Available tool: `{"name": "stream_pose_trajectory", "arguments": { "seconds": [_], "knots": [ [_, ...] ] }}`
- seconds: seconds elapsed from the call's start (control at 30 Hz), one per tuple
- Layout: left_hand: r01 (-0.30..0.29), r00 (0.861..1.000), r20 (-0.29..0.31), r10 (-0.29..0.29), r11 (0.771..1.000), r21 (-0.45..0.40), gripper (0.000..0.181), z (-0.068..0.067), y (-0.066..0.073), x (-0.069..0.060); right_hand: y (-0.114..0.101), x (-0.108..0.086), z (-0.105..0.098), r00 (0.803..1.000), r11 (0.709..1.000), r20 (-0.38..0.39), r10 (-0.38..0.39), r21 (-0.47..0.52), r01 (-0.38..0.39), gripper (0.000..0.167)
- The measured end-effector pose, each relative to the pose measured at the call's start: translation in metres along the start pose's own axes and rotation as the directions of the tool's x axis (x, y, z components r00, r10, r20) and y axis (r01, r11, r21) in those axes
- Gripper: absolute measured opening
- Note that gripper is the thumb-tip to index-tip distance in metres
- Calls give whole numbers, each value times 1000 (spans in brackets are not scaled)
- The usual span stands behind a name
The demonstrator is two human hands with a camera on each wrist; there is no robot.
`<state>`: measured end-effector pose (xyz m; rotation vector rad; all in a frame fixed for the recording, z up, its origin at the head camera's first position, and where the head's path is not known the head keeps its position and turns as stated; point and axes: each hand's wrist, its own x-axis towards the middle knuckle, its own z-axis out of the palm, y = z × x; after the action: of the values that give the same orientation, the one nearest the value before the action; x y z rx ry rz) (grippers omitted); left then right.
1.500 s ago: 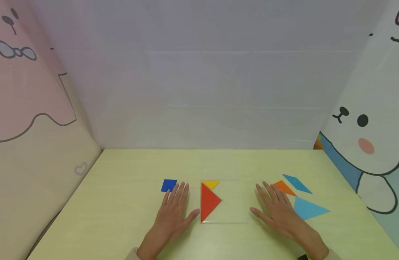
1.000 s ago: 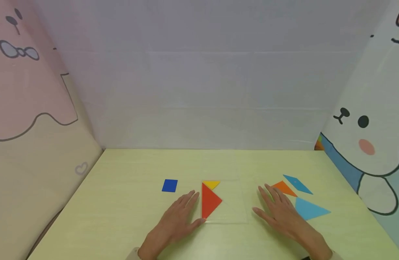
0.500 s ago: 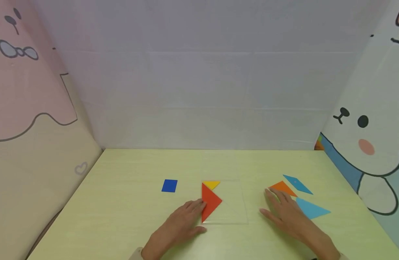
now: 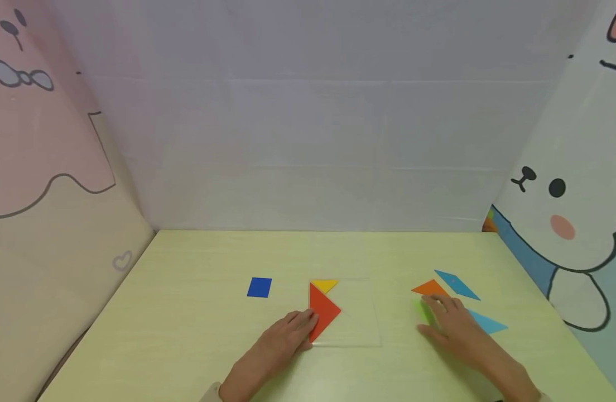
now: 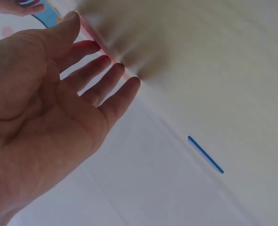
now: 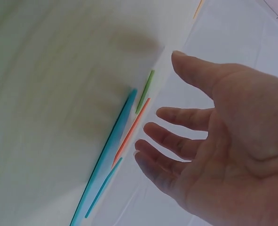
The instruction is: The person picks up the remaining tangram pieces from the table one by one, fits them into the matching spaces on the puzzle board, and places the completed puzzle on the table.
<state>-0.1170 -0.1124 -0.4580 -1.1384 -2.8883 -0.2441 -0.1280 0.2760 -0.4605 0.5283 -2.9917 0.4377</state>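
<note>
A large red tangram triangle (image 4: pixel 324 310) lies along the left side of a clear square tray (image 4: pixel 380 332), below a small yellow triangle (image 4: pixel 325 285). My left hand (image 4: pixel 278 346) rests its fingertips on the red triangle's left edge, the thumb near its lower corner. In the left wrist view the fingers reach out loosely toward the red edge. My right hand (image 4: pixel 461 332) hovers over the pieces at the right, its fingers relaxed and apart from them in the right wrist view. Beneath it show a partly hidden green piece (image 4: pixel 422 312), an orange triangle (image 4: pixel 431 287) and a light blue triangle (image 4: pixel 489 323).
A blue parallelogram (image 4: pixel 457 284) lies behind the orange triangle. Left of the tray is a dark blue square (image 4: pixel 259 287). The pale table (image 4: pixel 202 262) is bounded by a plain back sheet (image 4: pixel 308 167) and printed side sheets.
My left hand has moved from beside the blue square onto the red triangle. My right hand has shifted right, baring more of the orange triangle and bringing the green piece into view.
</note>
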Motion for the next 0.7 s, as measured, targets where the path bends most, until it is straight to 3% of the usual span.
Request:
{"name": "stream_pose_trajectory", "arguments": {
  "seconds": [0.37, 0.7],
  "knots": [
    [-16, 999, -35, 16, 1000, 0, 48, 1, -1, 1, 25, -8, -7, 997, 998, -60, -54, -42, 51, 54],
    [-39, 997, -67, 39, 999, -2, 46, 0, -1, 0, 44, -10, -14, 1000, 999, 21, 17, -52, -16, 46]
  ]
}}
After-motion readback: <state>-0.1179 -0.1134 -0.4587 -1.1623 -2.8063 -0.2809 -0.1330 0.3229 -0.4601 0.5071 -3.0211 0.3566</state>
